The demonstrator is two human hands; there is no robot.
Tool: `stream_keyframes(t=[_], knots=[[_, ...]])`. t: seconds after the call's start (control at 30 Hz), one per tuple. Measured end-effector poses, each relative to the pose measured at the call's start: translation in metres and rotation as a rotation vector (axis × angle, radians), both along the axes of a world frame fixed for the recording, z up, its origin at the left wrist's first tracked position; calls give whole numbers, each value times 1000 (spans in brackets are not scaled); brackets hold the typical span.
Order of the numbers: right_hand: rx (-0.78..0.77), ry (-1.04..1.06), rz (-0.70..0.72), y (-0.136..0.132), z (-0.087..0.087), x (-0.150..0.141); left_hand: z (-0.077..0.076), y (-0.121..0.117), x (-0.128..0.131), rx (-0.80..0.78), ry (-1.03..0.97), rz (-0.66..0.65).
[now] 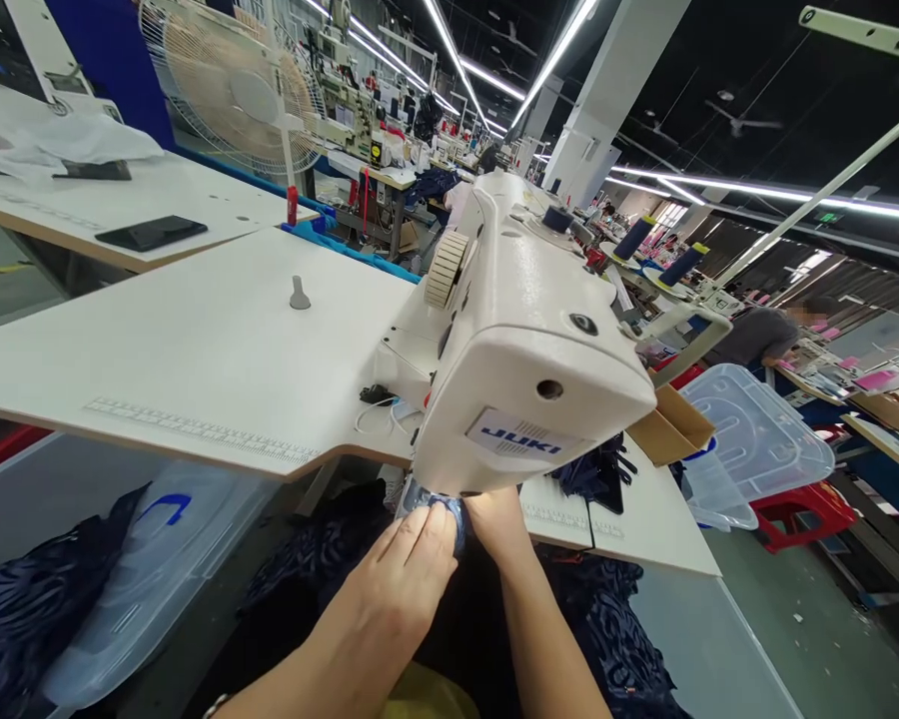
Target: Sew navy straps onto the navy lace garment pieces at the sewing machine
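A white JUKI sewing machine [524,340] stands on a white worktable [195,350]. Both my hands reach under its near end. My left hand [405,569] has its fingers pressed together on a piece of dark navy fabric [449,511] right below the machine head. My right hand [498,519] is beside it, its fingers tucked under the machine and mostly hidden, touching the same fabric. More dark patterned fabric [591,619] lies across my lap below the table edge.
A grey peg [300,294] stands on the table. A fan [232,85] and a black phone [151,233] are at the back left. Clear plastic bins [756,439] and a red stool [809,509] stand to the right. Thread cones [633,238] rise behind the machine. A co-worker [771,335] sits far right.
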State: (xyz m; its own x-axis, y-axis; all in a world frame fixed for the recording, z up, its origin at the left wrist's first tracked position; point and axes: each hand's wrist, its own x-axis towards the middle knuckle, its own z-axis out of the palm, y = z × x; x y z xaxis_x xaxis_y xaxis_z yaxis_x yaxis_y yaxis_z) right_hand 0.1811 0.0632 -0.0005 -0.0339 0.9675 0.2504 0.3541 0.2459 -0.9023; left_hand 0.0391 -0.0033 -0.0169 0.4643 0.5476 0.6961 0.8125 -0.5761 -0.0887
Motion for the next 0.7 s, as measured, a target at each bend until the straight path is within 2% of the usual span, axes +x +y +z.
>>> stream_keyframes(t=[0.57,0.7], knots=[[36,-93,-14,6,-3,2,3,3,7,37,-14,33],[-2,-109,39,11,-5,-1,-4,3,-1,74,-21,-10]])
